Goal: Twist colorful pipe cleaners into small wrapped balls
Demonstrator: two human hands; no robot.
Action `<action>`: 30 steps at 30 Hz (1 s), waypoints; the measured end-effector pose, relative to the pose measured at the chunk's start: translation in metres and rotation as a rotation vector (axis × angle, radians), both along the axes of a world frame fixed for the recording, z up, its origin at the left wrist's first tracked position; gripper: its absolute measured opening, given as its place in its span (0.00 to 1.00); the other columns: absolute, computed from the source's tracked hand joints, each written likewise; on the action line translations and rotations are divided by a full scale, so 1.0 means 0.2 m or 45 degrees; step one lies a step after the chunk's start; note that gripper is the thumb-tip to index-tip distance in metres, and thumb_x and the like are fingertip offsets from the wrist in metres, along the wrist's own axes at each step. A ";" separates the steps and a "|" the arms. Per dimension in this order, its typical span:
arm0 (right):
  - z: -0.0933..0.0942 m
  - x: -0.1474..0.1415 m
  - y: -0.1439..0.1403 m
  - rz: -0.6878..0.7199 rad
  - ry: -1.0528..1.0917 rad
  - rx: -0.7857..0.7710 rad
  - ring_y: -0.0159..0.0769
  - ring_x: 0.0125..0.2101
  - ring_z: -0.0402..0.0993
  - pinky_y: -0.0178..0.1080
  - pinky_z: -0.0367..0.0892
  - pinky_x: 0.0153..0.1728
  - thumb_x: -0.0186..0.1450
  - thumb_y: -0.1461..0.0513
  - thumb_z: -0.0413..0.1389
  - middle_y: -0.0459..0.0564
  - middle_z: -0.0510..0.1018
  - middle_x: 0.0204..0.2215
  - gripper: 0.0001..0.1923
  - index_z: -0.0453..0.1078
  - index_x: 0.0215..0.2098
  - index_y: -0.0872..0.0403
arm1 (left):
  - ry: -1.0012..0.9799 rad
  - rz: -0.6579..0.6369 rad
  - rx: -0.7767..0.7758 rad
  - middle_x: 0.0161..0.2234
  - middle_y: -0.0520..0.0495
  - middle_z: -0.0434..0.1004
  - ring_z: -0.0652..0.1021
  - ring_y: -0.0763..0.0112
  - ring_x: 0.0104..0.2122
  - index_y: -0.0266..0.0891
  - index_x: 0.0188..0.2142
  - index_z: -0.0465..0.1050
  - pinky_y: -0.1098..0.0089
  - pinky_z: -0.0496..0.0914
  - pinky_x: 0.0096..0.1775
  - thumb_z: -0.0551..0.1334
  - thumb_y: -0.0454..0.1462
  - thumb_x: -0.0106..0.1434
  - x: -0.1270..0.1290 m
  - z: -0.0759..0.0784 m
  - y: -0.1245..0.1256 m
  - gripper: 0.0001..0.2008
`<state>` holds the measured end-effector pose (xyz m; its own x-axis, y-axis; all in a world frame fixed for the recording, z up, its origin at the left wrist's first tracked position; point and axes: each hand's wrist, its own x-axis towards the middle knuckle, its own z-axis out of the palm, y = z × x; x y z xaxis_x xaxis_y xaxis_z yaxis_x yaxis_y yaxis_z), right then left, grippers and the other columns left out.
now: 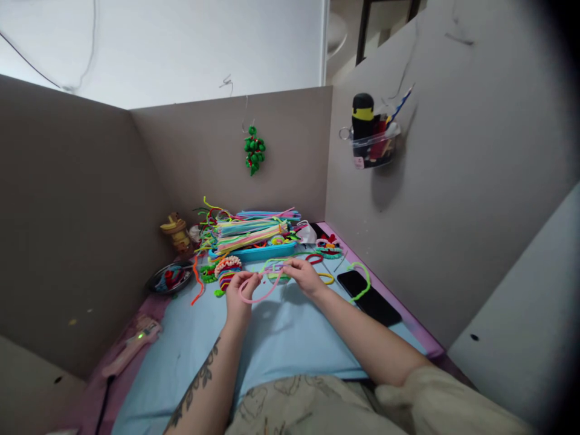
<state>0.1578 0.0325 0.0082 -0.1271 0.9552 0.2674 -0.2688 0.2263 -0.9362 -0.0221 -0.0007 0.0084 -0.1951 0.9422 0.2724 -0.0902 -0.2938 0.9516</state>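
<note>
A pink pipe cleaner [259,301], bent into a drooping loop, is held up over the light blue cloth [290,338]. My left hand [239,295] pinches it on one side, fingers closed. On the other side, the fingertips of my right hand [304,277] are closed on the same pipe cleaner. Just beyond my hands lies a small pale green and lilac piece [280,275], partly hidden by them. Close behind my left hand is a striped multicoloured fuzzy piece [228,272] with a peach curly top.
Bundles of coloured pipe cleaners [254,232] fill a blue tray [249,254] at the back. A black phone [374,302] lies at right, a bowl [170,279] at left, and a pink glue gun [133,347] at front left. Grey partitions [226,151] enclose the table.
</note>
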 end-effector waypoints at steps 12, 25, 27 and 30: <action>-0.03 -0.02 -0.02 0.209 -0.051 0.023 0.33 0.27 0.70 0.36 0.62 0.33 0.51 0.58 0.62 0.47 0.77 0.25 0.09 0.74 0.27 0.56 | -0.099 -0.078 -0.138 0.15 0.59 0.65 0.66 0.80 0.14 0.37 0.30 0.64 0.78 0.55 0.18 0.69 0.46 0.45 0.01 -0.02 0.03 0.20; -0.03 -0.03 -0.04 0.361 -0.004 0.030 0.32 0.28 0.69 0.35 0.62 0.34 0.52 0.57 0.63 0.47 0.76 0.26 0.11 0.74 0.30 0.56 | -0.192 -0.195 -0.172 0.14 0.60 0.61 0.61 0.83 0.14 0.37 0.28 0.65 0.78 0.51 0.18 0.70 0.43 0.43 -0.01 0.00 0.02 0.18; -0.03 -0.02 -0.05 0.390 -0.033 0.042 0.31 0.28 0.69 0.34 0.62 0.33 0.52 0.57 0.63 0.47 0.76 0.27 0.12 0.75 0.31 0.56 | -0.245 -0.224 -0.200 0.14 0.61 0.60 0.59 0.83 0.13 0.37 0.28 0.64 0.78 0.49 0.17 0.70 0.42 0.42 -0.01 0.00 0.03 0.19; -0.03 -0.02 -0.05 0.428 -0.039 0.064 0.31 0.28 0.69 0.34 0.62 0.32 0.52 0.58 0.64 0.47 0.77 0.28 0.11 0.75 0.32 0.56 | -0.234 -0.250 -0.221 0.14 0.61 0.60 0.58 0.83 0.12 0.38 0.27 0.64 0.78 0.48 0.16 0.70 0.42 0.41 -0.03 0.00 0.04 0.19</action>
<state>0.1531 0.0231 0.0015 -0.4416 0.8441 0.3040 -0.3080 0.1756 -0.9350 -0.0279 0.0070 0.0080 -0.0362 0.9960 0.0812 -0.3042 -0.0884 0.9485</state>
